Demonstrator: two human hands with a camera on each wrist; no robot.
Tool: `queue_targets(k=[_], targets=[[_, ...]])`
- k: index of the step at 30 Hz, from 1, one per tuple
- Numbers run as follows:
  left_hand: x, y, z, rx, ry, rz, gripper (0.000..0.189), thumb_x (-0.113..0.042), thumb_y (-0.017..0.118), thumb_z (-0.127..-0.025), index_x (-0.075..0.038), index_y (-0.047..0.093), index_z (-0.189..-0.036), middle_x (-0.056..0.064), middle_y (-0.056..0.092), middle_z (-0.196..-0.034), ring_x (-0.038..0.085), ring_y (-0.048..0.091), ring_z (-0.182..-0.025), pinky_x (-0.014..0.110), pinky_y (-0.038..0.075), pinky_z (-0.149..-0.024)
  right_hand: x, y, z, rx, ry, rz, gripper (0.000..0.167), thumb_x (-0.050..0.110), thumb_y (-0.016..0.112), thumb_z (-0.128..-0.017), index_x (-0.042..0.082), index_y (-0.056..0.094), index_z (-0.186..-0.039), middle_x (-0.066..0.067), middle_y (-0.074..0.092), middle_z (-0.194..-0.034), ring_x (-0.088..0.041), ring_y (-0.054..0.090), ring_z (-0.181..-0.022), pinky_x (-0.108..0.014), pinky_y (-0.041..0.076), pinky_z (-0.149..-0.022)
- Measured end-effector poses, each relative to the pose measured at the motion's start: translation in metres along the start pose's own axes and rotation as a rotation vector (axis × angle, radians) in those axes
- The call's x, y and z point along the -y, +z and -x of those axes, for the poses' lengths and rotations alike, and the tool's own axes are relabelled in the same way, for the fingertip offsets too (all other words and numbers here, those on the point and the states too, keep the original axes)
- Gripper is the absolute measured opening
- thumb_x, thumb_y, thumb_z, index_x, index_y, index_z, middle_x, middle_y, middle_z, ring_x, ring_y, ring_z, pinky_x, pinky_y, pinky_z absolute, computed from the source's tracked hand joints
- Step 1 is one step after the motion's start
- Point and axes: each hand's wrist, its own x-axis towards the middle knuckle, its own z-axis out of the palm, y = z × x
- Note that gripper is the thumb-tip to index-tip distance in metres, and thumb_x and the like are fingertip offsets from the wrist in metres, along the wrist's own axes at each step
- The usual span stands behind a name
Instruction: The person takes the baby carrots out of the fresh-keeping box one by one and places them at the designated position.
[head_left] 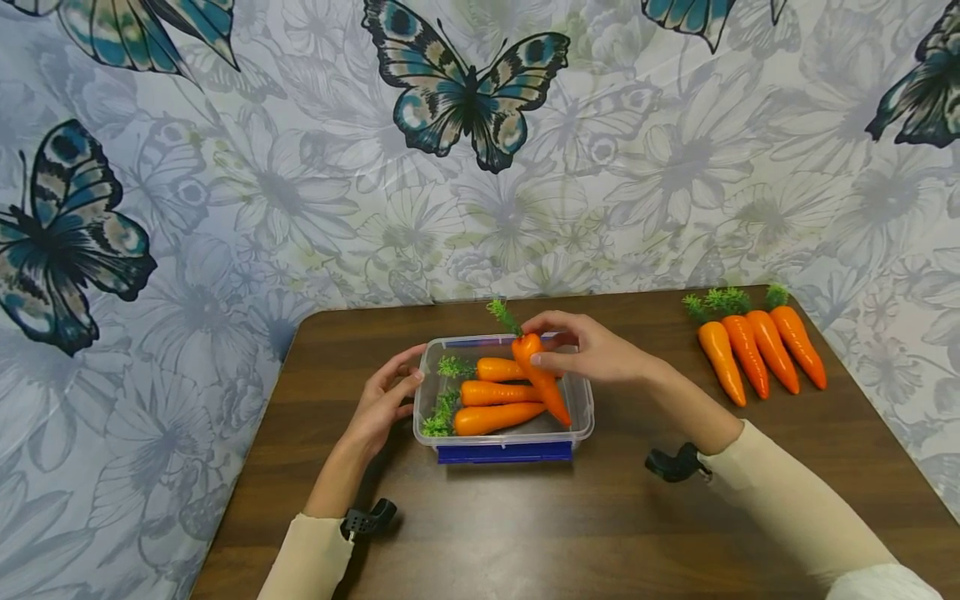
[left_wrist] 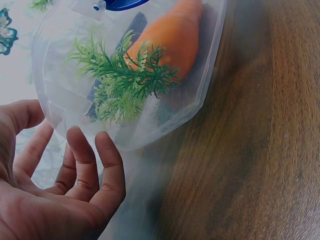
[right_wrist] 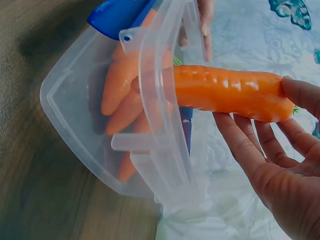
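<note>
My right hand grips a carrot near its thick, leafy end, with the thumb on one side and the fingers on the other. The carrot slants over the right part of a clear plastic container, its tip pointing down inside. Beneath it, other orange carrots lie in the container, green tops to the left. At the container's left end is my left hand, its loosely bent fingers touching the wall. In the left wrist view, a carrot's leafy top shows through the plastic.
Several more carrots lie side by side at the table's back right, green tops toward the wall. A blue latch hangs on the container's front. Behind the brown wooden table is a butterfly-patterned backdrop.
</note>
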Motion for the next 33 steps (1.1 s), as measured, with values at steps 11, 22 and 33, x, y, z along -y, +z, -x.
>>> queue_targets(k=[11,22,33], targets=[[0.002,0.000,-0.001,0.006,0.006,0.007,0.049,-0.031,0.067,-0.109,-0.032,0.056,-0.156,0.004,0.049,-0.127,0.022,0.060,-0.107,0.037,0.063,-0.086,-0.004,-0.023,0.019,-0.067,0.059,-0.166,0.045,0.012,0.067,-0.107,0.006,0.055,-0.150,-0.020,0.062,-0.141,-0.021,0.074,-0.110,-0.039,0.066,-0.090],[0.003,-0.001,-0.003,0.005,-0.002,0.003,0.049,-0.033,0.067,-0.108,-0.033,0.056,-0.156,0.004,0.050,-0.127,0.021,0.061,-0.108,0.038,0.062,-0.089,-0.011,-0.039,0.035,-0.190,0.134,-0.290,0.048,0.017,0.065,-0.109,0.004,0.050,-0.153,-0.006,0.065,-0.134,-0.017,0.076,-0.111,-0.041,0.066,-0.091],[0.002,0.000,-0.003,0.004,-0.007,0.000,0.049,-0.031,0.066,-0.109,-0.033,0.055,-0.157,0.003,0.051,-0.127,0.023,0.061,-0.109,0.038,0.062,-0.089,-0.021,-0.057,0.057,-0.266,0.204,-0.186,0.050,0.022,0.067,-0.108,0.005,0.051,-0.153,0.000,0.065,-0.135,-0.009,0.075,-0.109,-0.045,0.064,-0.096]])
